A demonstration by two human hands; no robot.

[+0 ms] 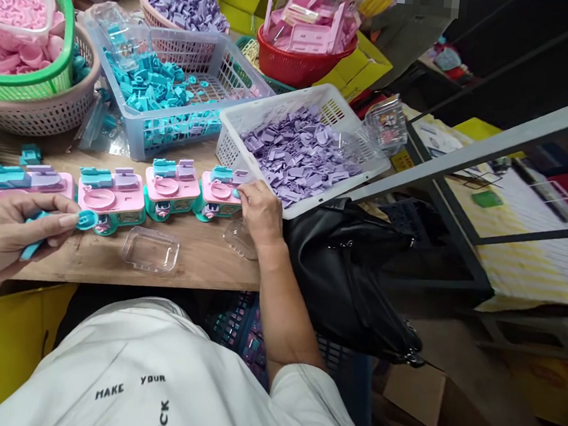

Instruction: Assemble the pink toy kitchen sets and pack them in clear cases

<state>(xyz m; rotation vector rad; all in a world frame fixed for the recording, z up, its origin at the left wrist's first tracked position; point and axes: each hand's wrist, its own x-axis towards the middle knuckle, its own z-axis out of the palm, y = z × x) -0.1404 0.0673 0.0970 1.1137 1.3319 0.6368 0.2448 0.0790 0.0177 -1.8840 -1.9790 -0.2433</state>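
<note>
Several toy kitchen units with pink tops and teal bases stand in a row on the wooden table. My right hand [262, 212] is at the rightmost unit [210, 196], its thumb and finger closed on a small teal piece [236, 194] at the pink top's right side. My left hand [25, 235] is closed around small teal plastic parts; a round-ended teal piece [87, 220] sticks out past the fingertips, in front of another unit [110, 193]. Two clear plastic covers, one a clear tray-like cover [150, 250], lie near the table's front edge.
A white basket [230, 147] of purple parts and a clear blue basket [137, 142] of teal parts stand behind the units. Left is a green basket [71, 52] with pink parts; a red basket [298, 67] is behind. A black bag [338, 272] hangs right of my arm.
</note>
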